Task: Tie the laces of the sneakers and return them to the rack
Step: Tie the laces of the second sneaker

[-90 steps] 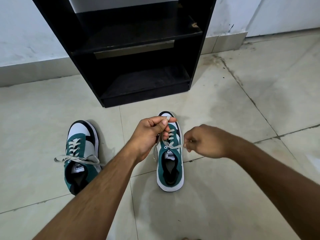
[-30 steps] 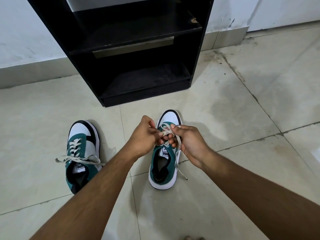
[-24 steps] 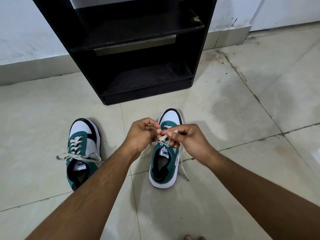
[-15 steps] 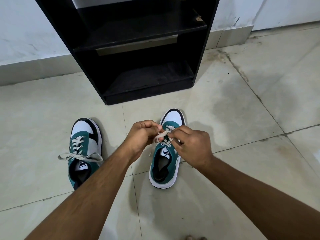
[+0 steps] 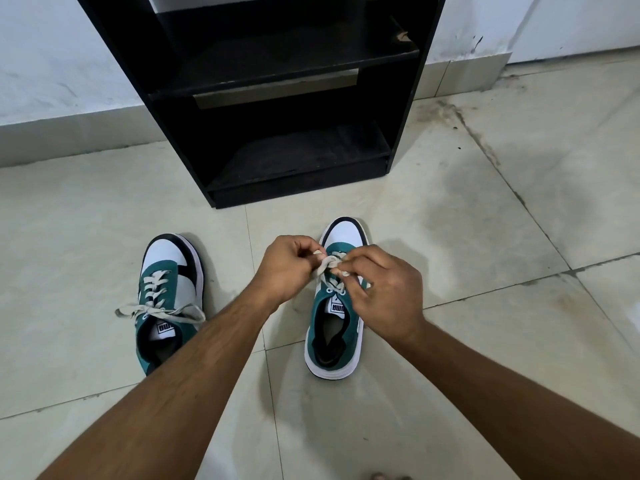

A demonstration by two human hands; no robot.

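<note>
Sneakers are seen on the pale tiled floor, in front of a black rack that is stood against the white wall. From the head camera, the right sneaker is placed just below the rack's bottom shelf, with its white toe pointed at the rack. Its laces are held up over the green top of the shoe. The laces are pinched by the left hand between thumb and fingers, with the hand curled almost into a fist. The same laces are pinched from the other side by the right hand, and its fingers are bent around a small loop. Both hands are kept close together, nearly touching, right above the shoe. How far the knot is made cannot be told, because it is hidden by the fingers. The left sneaker is set well apart on the floor, beside the left forearm. Its laces are spread out loose to both sides, and no bow is seen on them. Both shelves of the rack are seen bare and dark.
</note>
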